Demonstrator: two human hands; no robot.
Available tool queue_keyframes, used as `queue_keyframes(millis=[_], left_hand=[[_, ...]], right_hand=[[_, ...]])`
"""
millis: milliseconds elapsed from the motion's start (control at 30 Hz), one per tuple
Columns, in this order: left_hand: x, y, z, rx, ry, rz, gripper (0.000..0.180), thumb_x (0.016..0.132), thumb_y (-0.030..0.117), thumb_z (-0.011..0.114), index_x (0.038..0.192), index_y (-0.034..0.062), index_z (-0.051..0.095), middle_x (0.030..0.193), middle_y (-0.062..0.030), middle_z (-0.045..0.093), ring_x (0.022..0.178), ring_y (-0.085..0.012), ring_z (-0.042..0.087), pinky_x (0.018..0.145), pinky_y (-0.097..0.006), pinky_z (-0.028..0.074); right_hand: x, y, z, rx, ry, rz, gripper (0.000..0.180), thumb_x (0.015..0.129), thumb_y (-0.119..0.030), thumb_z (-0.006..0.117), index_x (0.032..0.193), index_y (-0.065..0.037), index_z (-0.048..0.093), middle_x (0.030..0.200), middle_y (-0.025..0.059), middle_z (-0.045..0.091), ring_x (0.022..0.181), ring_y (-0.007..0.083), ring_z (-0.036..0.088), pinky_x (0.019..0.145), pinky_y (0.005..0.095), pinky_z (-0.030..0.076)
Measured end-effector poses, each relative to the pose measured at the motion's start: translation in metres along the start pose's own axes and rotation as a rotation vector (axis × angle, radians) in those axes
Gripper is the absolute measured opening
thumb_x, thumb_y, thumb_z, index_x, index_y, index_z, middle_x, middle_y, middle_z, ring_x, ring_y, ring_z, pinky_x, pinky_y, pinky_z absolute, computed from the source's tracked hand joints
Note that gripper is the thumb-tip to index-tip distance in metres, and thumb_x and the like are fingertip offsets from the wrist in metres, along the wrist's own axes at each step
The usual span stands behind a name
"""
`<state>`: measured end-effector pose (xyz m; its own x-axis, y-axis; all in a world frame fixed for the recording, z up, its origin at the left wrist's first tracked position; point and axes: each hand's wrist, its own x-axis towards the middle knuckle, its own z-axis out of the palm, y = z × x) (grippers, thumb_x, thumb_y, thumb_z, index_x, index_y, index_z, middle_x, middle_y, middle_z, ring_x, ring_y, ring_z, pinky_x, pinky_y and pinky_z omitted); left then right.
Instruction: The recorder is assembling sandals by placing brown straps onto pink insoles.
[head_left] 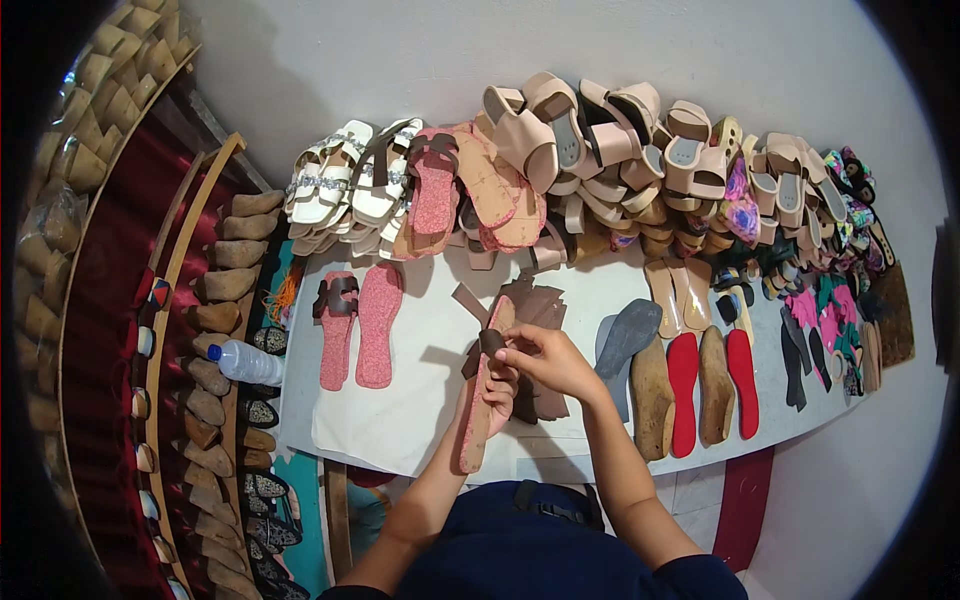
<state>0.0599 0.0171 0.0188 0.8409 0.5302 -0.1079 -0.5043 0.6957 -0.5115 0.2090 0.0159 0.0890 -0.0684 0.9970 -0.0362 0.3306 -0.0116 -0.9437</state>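
My left hand [499, 390] is wrapped round a narrow sandal sole [473, 446], which is tan with pink speckled edges and tilted upright above the table. A dark brown strap [491, 343] crosses the sole's upper part. The fingers of my right hand [547, 360] pinch this strap at its right side. Behind and below my hands lies a pile of brown strap pieces [545, 303], partly hidden. To the left on the white sheet are a pink speckled sandal [336, 345] with a brown strap and a strapless pink sole [379, 325].
Finished white sandals [345, 170] and beige heeled sandals [560, 130] are heaped along the wall. At right lie grey soles [632, 335], wooden shoe lasts [653, 400] and red insoles [682, 395]. Left, a water bottle [250, 362] lies near a rack of lasts [230, 285].
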Motion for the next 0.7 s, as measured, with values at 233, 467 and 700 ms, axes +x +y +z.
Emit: queue_keyframes(millis=[233,467,700], left_hand=[[0.002,-0.001,0.001,-0.053,-0.101,-0.113,0.024,0.081,0.015,0.049,0.1,-0.0007,0.046,0.07,-0.0063,0.044,0.057,-0.0142,0.051,0.045,-0.02,0.045],[-0.002,-0.005,0.007,0.108,0.043,0.003,0.02,0.083,0.018,0.045,0.091,-0.0003,0.049,0.065,-0.0031,0.043,0.053,-0.0107,0.047,0.044,-0.019,0.042],[0.002,-0.005,0.014,0.503,0.239,0.284,0.018,0.085,0.02,0.041,0.086,0.006,0.052,0.062,0.0024,0.044,0.055,-0.0073,0.045,0.046,-0.019,0.037]], right_hand=[[0.011,-0.016,-0.012,-0.49,0.165,-0.448,0.034,0.068,-0.025,0.065,0.093,-0.004,0.058,0.08,0.0073,0.056,0.066,0.0209,0.054,0.064,0.0292,0.044],[0.003,-0.031,-0.003,-0.555,0.147,-0.287,0.022,0.067,-0.016,0.06,0.085,-0.004,0.06,0.074,0.0107,0.053,0.065,0.0283,0.054,0.059,0.0342,0.044],[-0.009,-0.03,0.011,-0.504,0.248,-0.126,0.017,0.07,-0.009,0.054,0.083,0.001,0.058,0.066,0.0173,0.057,0.06,0.0329,0.056,0.056,0.0382,0.044]])
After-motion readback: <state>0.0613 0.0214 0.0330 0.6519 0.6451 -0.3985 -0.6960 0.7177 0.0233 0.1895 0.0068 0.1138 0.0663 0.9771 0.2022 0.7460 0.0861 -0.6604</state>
